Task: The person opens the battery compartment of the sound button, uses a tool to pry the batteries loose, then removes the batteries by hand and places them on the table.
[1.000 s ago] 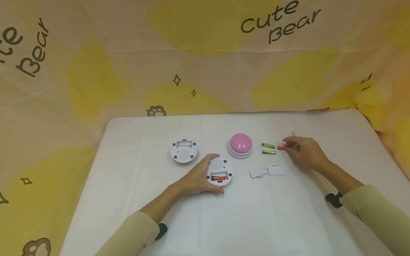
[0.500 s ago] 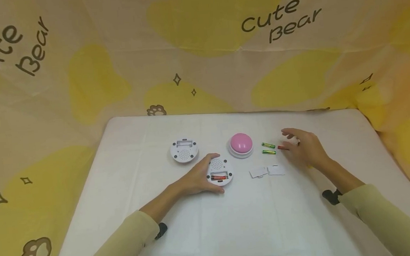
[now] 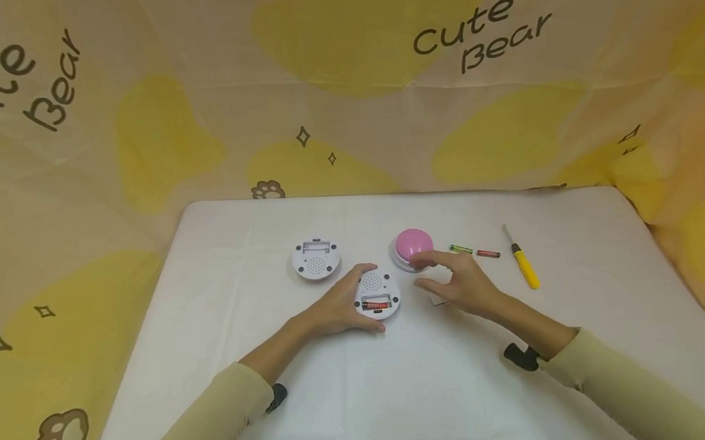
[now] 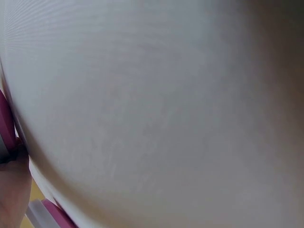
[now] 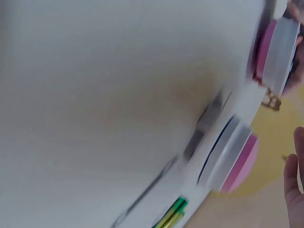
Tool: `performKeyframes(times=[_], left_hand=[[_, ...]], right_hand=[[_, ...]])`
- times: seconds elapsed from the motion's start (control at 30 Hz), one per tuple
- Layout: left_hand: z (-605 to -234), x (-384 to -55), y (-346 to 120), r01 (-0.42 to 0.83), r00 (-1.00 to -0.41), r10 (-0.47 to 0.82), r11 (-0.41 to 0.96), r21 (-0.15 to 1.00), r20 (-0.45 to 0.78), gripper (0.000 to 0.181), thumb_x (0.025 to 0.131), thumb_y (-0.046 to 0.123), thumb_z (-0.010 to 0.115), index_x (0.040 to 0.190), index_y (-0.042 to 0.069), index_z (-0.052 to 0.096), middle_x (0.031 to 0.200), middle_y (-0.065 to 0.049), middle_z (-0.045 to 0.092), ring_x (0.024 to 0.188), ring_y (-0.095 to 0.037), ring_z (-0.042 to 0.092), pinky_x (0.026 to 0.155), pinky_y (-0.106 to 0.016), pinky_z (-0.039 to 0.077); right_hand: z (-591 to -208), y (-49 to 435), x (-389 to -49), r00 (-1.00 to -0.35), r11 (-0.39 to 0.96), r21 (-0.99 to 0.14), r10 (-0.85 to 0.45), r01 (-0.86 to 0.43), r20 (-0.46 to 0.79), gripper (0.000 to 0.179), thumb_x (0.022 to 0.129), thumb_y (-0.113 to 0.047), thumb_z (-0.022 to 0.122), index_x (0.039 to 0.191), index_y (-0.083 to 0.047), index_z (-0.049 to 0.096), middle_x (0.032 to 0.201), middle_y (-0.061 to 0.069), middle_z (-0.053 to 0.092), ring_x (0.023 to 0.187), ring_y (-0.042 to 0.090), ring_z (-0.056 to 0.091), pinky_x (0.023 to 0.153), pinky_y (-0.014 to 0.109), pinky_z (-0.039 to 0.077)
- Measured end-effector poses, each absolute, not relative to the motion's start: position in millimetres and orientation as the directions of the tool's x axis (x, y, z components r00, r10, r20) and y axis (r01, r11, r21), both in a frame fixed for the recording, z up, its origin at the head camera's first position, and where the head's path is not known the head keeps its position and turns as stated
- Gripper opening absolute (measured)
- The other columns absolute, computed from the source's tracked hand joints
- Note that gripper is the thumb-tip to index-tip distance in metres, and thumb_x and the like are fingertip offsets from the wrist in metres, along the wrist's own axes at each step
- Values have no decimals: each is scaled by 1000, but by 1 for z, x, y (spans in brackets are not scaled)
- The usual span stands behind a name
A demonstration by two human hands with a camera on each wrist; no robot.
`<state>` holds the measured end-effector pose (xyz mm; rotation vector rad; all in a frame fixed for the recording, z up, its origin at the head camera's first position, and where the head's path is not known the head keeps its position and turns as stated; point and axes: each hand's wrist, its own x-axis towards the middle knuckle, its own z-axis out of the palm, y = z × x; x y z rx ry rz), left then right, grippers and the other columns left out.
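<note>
My left hand (image 3: 337,306) grips the sides of an upside-down white push button (image 3: 372,284), fingers at its far side and thumb at the near one. Its battery compartment is uncovered, with a red battery (image 3: 377,306) inside. The button's pink dome (image 4: 5,123) shows at the left wrist view's edge. My right hand (image 3: 467,283) is over the table right of it, fingers bent loosely and apart from the thumb, nothing visible between them. It overlaps an upright push button with a pink dome (image 3: 414,241) and mostly hides white battery covers (image 3: 439,302).
Another upside-down push button (image 3: 316,259) lies at the back left, its compartment uncovered. Right of the pink dome are a green battery (image 3: 461,248) and a red AAA-size battery (image 3: 488,254). A yellow-handled screwdriver (image 3: 524,266) lies farther right. Patterned cloth hangs behind the table.
My right hand has left the red battery at the right and moved left toward the held button, uncovering the screwdriver. The lower green battery is no longer seen. My left hand stays put.
</note>
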<state>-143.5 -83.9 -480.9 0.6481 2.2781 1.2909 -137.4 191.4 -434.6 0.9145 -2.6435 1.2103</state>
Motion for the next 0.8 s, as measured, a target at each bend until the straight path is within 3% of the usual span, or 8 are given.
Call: performKeyframes(times=[0.43, 0.8], left_hand=[[-482, -144, -85, 203, -788, 605, 434, 878, -117, 113, 64, 35, 95, 152, 16, 27, 141, -2, 48, 123, -13, 48, 109, -37, 36], [-482, -144, -86, 214, -786, 609, 429, 878, -106, 112, 64, 35, 95, 152, 16, 28, 145, -1, 47, 132, -12, 42, 113, -37, 32]], right_hand=[[-452, 143, -124, -728, 327, -736, -610, -593, 315, 36, 83, -2, 79, 117, -2, 69, 106, 4, 74, 98, 15, 68, 89, 35, 55], [-459, 129, -121, -692, 389, -635, -640, -667, 334, 34, 84, -6, 79, 116, -5, 71, 105, 0, 74, 96, 11, 66, 83, 28, 55]])
